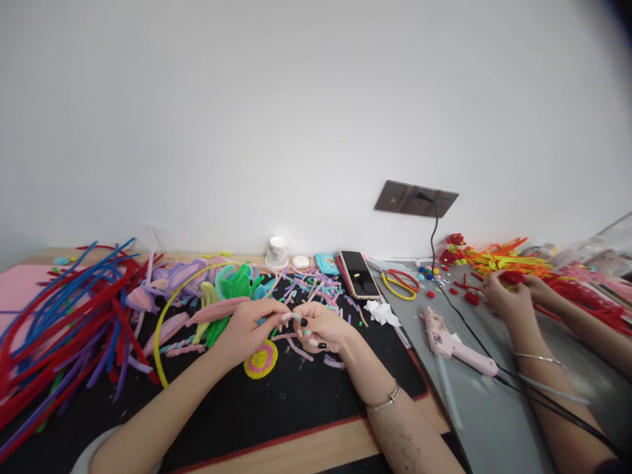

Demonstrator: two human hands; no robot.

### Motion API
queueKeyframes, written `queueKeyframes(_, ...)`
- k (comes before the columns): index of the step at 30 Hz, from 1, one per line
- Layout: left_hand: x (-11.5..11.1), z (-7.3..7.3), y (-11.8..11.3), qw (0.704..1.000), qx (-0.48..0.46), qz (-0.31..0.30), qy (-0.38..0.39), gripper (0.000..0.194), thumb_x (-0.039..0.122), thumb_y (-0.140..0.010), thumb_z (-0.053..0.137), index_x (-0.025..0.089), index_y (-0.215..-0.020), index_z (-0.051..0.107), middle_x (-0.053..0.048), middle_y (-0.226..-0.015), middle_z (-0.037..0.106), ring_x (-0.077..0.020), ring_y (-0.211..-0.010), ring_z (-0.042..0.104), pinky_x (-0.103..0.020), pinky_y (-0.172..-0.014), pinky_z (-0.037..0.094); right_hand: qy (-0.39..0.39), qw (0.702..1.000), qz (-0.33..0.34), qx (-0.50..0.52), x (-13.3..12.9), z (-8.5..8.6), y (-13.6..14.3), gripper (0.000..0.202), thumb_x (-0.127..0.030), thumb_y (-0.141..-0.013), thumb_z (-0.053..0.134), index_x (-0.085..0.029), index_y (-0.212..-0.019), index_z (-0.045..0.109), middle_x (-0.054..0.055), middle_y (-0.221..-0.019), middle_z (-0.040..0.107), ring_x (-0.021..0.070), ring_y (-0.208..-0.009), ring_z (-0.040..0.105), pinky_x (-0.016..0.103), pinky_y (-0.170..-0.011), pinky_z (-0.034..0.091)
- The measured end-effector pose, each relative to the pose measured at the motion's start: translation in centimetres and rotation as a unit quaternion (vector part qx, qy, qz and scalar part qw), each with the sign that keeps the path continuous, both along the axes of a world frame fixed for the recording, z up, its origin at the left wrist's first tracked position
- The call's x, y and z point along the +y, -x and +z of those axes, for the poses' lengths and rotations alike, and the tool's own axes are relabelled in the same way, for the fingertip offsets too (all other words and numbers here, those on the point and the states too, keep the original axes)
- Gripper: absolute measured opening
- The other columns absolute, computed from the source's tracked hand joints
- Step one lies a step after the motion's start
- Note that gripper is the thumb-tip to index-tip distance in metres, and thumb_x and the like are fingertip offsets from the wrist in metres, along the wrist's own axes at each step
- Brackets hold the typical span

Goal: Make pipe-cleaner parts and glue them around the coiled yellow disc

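My left hand and my right hand meet over the black mat, their fingertips pinched together. Between them is a small piece of pale pipe cleaner, mostly covered by the fingers. Just below the left hand lies a yellow and pink coiled disc. Pink fuzzy strips rest under the right hand. Close by on the left are a pink fuzzy petal shape, green fuzzy leaves and a yellow curved strip.
Red, blue and purple pipe cleaners heap at the left. Cut pieces, a phone, scissors and a cup stand behind. To the right are a corded glue gun and a co-worker's hands holding something red.
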State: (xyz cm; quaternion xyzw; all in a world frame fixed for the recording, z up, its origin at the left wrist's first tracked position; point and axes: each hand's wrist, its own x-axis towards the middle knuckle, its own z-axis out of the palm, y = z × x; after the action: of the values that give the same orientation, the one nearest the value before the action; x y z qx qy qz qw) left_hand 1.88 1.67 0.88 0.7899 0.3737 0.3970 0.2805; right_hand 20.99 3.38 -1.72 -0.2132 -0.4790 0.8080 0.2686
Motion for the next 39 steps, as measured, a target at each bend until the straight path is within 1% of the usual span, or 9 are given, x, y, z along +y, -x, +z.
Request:
queueKeyframes(6, 0.1, -0.1, 0.3, 1.000, -0.005, 0.014, 0.001, 0.018, 0.025, -0.085, 0.050, 0.019, -0.077, 0.064, 0.000, -0.075, 0.070, -0.0156, -0.071, 0.062, -0.026, -0.068, 0.047, 0.009, 1.000, -0.015, 0.014, 0.1, 0.1, -0.1, 0.037, -0.045, -0.071, 0.069, -0.010, -0.075, 0.058, 0.001, -0.051, 0.062, 0.0076, -0.034, 0.050, 0.015, -0.027, 0.033)
queueKeyframes(10, 0.1, 0.1, 0.5, 0.999, -0.018, 0.027, 0.020, 0.019, 0.024, -0.086, 0.047, 0.018, -0.079, 0.064, -0.001, -0.076, 0.069, -0.0159, -0.071, 0.062, -0.026, -0.068, 0.047, 0.027, 0.998, -0.007, 0.062, -0.1, 0.5, -0.1, 0.041, -0.040, -0.066, 0.076, -0.008, -0.085, 0.060, 0.004, -0.063, 0.067, 0.0103, -0.045, 0.060, 0.017, -0.038, 0.047)
queueKeyframes(12, 0.1, 0.2, 0.4, 0.999, -0.019, 0.029, 0.020, 0.019, 0.024, -0.086, 0.048, 0.017, -0.078, 0.064, -0.002, -0.077, 0.069, -0.0160, -0.072, 0.062, -0.027, -0.069, 0.047, 0.025, 0.997, 0.003, 0.072, -0.2, 0.6, -0.2, 0.043, -0.038, -0.063, 0.078, -0.007, -0.087, 0.061, 0.005, -0.065, 0.068, 0.0113, -0.048, 0.062, 0.018, -0.041, 0.050)
queueKeyframes(21, -0.1, 0.1, 0.2, 1.000, -0.017, 0.017, -0.001, 0.020, 0.025, -0.085, 0.048, 0.018, -0.076, 0.065, -0.001, -0.070, 0.068, -0.0152, -0.066, 0.060, -0.026, -0.065, 0.046, 0.023, 0.999, -0.012, 0.030, 0.1, 0.0, -0.2, 0.037, -0.038, -0.063, 0.078, -0.008, -0.076, 0.059, 0.004, -0.057, 0.066, 0.0116, -0.045, 0.060, 0.018, -0.037, 0.048)
queueKeyframes(26, -0.1, 0.2, 0.1, 1.000, -0.004, 0.006, -0.020, 0.019, 0.023, -0.085, 0.048, 0.019, -0.076, 0.064, 0.000, -0.073, 0.069, -0.0149, -0.068, 0.061, -0.025, -0.066, 0.046, 0.024, 0.999, 0.029, -0.007, 0.2, 0.3, -0.7, 0.036, -0.033, -0.062, 0.079, -0.006, -0.078, 0.063, 0.007, -0.063, 0.068, 0.0140, -0.047, 0.063, 0.020, -0.038, 0.050)
queueKeyframes(29, -0.1, -0.1, 0.2, 1.000, -0.001, -0.003, -0.025, 0.018, 0.021, -0.085, 0.048, 0.019, -0.077, 0.065, 0.000, -0.075, 0.069, -0.0149, -0.070, 0.062, -0.024, -0.067, 0.046, 0.005, 0.999, 0.036, -0.015, 0.3, 0.7, -1.2, 0.035, -0.033, -0.065, 0.077, -0.005, -0.084, 0.066, 0.004, -0.056, 0.067, 0.0099, -0.038, 0.058, 0.015, -0.033, 0.044)
queueKeyframes(32, -0.1, -0.3, 0.2, 0.999, 0.017, -0.024, -0.036, 0.020, 0.016, -0.086, 0.046, 0.019, -0.080, 0.065, -0.001, -0.079, 0.070, -0.0149, -0.074, 0.063, -0.024, -0.070, 0.046, 0.003, 0.999, 0.047, -0.023, 0.3, 0.9, -1.6, 0.030, -0.026, -0.068, 0.075, -0.004, -0.087, 0.067, 0.003, -0.052, 0.066, 0.0075, -0.032, 0.053, 0.012, -0.028, 0.036)
queueKeyframes(35, -0.1, -0.5, 0.2, 0.997, 0.042, -0.036, -0.056, 0.021, 0.015, -0.087, 0.045, 0.019, -0.083, 0.065, -0.002, -0.080, 0.070, -0.0145, -0.075, 0.063, -0.024, -0.070, 0.045, 0.017, 0.997, 0.066, -0.018, 0.3, 1.0, -1.8, 0.028, -0.024, -0.068, 0.075, -0.004, -0.086, 0.067, 0.007, -0.061, 0.069, 0.0113, -0.039, 0.060, 0.014, -0.031, 0.043)
queueKeyframes(39, -0.1, -0.5, 0.3, 0.995, 0.052, -0.042, -0.078, 0.020, 0.014, -0.087, 0.046, 0.018, -0.085, 0.065, -0.002, -0.081, 0.070, -0.0142, -0.076, 0.063, -0.024, -0.071, 0.045, 0.049, 0.993, 0.102, -0.018, 0.2, 1.5, -1.9, 0.030, -0.025, -0.066, 0.076, -0.004, -0.086, 0.066, 0.012, -0.073, 0.072, 0.0160, -0.053, 0.068, 0.020, -0.048, 0.055)
